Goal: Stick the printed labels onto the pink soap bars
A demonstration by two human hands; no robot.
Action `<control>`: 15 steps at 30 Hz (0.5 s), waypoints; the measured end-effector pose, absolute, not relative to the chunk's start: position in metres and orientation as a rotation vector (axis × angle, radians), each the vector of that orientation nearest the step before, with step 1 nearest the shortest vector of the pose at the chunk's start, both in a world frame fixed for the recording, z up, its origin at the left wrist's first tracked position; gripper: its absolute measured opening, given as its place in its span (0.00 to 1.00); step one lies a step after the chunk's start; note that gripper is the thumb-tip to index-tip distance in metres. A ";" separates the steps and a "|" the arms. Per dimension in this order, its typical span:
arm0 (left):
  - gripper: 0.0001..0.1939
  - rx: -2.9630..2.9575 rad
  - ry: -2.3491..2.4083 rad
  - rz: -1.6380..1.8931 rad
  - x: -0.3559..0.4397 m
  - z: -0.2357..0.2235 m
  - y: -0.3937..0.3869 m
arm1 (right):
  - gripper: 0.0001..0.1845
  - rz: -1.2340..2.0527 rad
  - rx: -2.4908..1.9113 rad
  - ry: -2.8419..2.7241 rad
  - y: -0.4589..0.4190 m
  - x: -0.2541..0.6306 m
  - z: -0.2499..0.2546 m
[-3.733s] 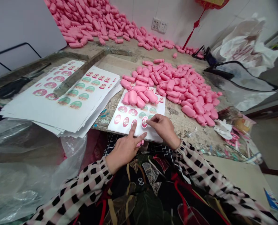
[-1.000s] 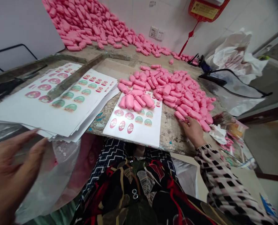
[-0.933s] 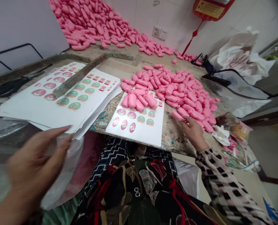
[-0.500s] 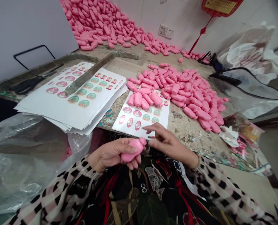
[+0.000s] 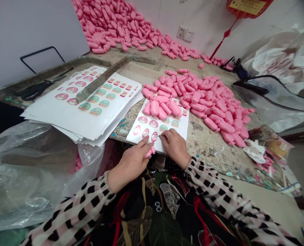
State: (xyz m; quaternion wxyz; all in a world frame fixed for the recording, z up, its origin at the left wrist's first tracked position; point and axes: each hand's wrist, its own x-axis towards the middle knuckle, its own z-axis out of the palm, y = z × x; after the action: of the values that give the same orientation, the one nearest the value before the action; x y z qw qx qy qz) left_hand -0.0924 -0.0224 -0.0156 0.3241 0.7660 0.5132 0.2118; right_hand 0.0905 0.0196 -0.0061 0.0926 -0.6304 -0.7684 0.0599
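My left hand (image 5: 133, 157) is wrapped round a pink sausage-shaped plastic piece (image 5: 150, 152), mostly hidden under the fingers. Its fingertips reach the front edge of a white sticker sheet (image 5: 135, 137). On that sheet my right hand (image 5: 175, 146) rests with fingers pinched at the edge of an oval pink sticker (image 5: 154, 136). A small dark tip shows at the pinch, too little of it to name. Rows of pink and green stickers fill the sheet, and several pink pieces (image 5: 155, 108) lie on its far part.
A loose heap of pink pieces (image 5: 213, 106) lies right of the sheet; a larger pile (image 5: 111, 24) is against the wall. At left, a flat bar (image 5: 103, 80) weighs on stacked sticker sheets (image 5: 54, 119). Scissors (image 5: 38, 89) and a clear plastic bag (image 5: 39, 174) are nearby.
Both hands have moved forward to the sticker sheet. My right hand has come down onto it at an oval sticker. My left hand has turned over with the pink piece still in it.
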 end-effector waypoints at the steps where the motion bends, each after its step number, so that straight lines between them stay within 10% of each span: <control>1: 0.24 2.065 1.381 0.461 -0.091 -0.017 -0.023 | 0.13 0.148 -1.892 -2.298 0.020 0.090 -0.006; 15: 0.30 2.348 1.491 0.182 -0.084 -0.030 -0.024 | 0.13 0.144 -1.806 -2.347 0.019 0.092 -0.011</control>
State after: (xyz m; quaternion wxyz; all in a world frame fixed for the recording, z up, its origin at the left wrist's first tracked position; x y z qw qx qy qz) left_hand -0.0837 -0.0238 -0.0297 0.1761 0.8293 0.5265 0.0643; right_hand 0.0919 0.0189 -0.0112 0.0881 -0.6067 -0.7885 0.0483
